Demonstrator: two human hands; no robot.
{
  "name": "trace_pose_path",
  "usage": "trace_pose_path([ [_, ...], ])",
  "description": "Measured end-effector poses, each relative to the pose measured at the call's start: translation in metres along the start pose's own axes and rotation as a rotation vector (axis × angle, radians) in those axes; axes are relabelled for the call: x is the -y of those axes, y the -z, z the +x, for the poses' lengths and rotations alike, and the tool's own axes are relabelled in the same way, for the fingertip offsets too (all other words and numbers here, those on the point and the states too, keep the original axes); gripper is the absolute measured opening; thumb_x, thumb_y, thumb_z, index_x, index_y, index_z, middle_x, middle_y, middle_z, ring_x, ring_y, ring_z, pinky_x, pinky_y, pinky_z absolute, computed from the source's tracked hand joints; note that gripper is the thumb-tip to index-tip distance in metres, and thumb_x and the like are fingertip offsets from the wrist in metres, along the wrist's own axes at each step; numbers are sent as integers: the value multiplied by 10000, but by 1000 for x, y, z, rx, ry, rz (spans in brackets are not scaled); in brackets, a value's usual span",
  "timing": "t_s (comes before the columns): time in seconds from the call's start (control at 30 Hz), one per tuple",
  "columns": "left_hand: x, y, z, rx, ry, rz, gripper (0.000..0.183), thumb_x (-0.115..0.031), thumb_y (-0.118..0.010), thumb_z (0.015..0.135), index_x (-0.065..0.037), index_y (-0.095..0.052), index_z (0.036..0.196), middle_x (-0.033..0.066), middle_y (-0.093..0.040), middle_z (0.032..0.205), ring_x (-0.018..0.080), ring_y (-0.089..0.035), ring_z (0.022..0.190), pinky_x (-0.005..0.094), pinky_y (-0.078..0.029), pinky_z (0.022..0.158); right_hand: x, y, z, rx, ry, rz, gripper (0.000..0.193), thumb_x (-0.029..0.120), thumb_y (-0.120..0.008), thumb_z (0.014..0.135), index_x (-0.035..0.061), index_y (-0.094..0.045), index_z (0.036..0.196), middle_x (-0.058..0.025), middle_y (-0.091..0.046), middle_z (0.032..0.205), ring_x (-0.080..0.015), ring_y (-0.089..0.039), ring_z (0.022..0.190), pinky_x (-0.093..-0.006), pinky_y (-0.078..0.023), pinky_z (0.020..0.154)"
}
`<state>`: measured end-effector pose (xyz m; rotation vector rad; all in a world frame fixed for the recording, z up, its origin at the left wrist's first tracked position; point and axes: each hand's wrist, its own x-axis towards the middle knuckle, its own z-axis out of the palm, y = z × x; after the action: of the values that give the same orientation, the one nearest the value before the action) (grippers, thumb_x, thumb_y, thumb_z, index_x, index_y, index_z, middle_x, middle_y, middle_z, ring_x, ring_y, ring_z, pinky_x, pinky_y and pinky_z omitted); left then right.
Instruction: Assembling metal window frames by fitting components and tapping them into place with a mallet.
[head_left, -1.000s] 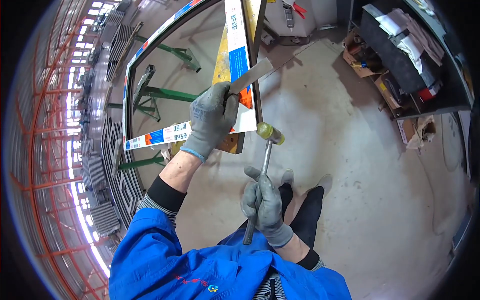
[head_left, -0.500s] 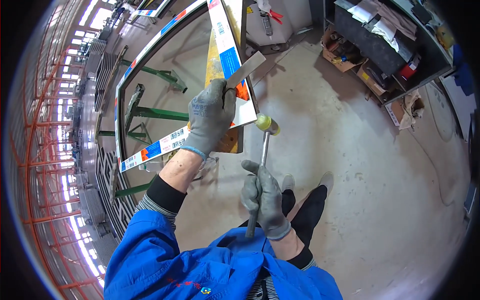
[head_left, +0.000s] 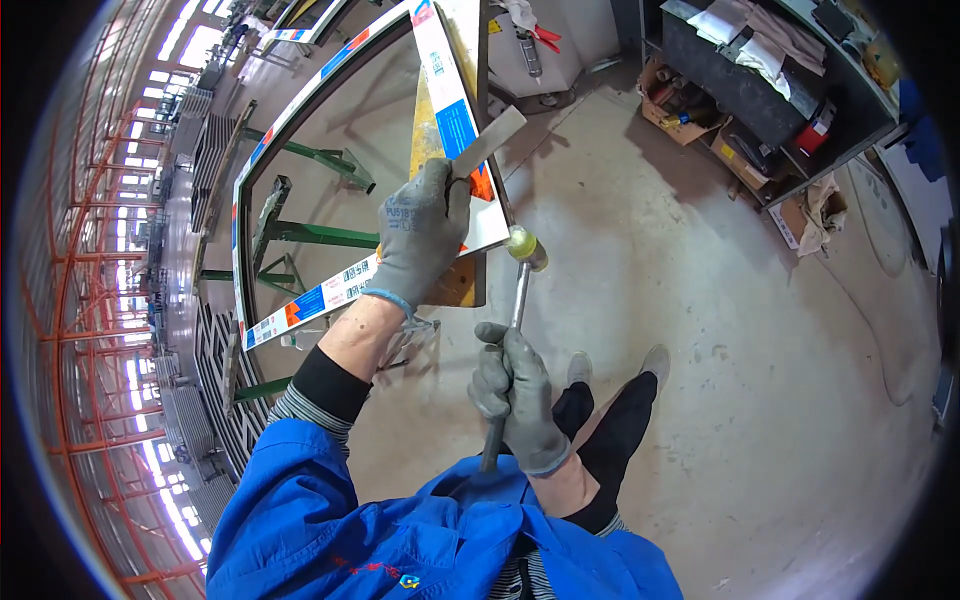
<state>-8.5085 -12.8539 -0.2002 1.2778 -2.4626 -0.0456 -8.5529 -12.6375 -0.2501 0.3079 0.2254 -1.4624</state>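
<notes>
- Soft-faced mallet (head_left: 521,295) and right hand (head_left: 515,395) have shifted slightly leftward since the preceding frame; the left hand (head_left: 425,225) keeps nearly the same place over the frame corner.
- Right hand, gloved in grey: clamped around the mallet's handle, its dark lower end projecting beneath the fist. The mallet's head (head_left: 528,248), with a yellowish face, stands at the outer side of the corner — whether face and corner touch cannot be told.
- Left hand, likewise gloved: closed on a flat grey strip (head_left: 495,138), which projects obliquely up and to the right, across one side of the frame.
- Profile frame (head_left: 455,115): covered in white film with blue and orange patches; its near corner lies between the two hands, above a yellow support (head_left: 458,287).
- Surroundings: green trestle legs (head_left: 325,235) show through the frame's opening; a cartridge gun (head_left: 530,52) with red handles is beyond, and cardboard boxes (head_left: 682,100) stand at the upper right.
- Wearer: blue jacket (head_left: 430,540) at the lower edge; grey shoes (head_left: 580,368) — well apart from the frame — on a pale floor (head_left: 750,400).
</notes>
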Motion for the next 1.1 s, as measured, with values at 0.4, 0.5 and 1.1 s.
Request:
trace_pose_path([
  [0.4,1,2,0,2,8,9,137,-218,-625,962,-86,-588,958,196,-698,832,430,-690,754,547,-534,666,5,10,-2,-93,30,-56,399,365,-382,1143,47,-595,1253,42,-412,677,-73,-346,456,-255,-342,432],
  [0.5,-1,1,1,11,20,10,131,-205,-634,958,-79,-600,970,195,-696,839,422,-693,769,528,-533,668,4,6,-3,-86,36,-46,403,365,-380,1143,42,-599,1244,45,-402,664,-70,-341,447,-250,-334,429],
  [1.1,4,67,-80,325,-401,-202,261,-229,-761,822,-64,-570,887,183,-574,1469,296,-740,777,455,-609,614,85,48,-83,-475,284,-1074,447,318,-408,1136,-68,-581,1281,3,-480,621,-70,-416,439,-231,-375,392],
])
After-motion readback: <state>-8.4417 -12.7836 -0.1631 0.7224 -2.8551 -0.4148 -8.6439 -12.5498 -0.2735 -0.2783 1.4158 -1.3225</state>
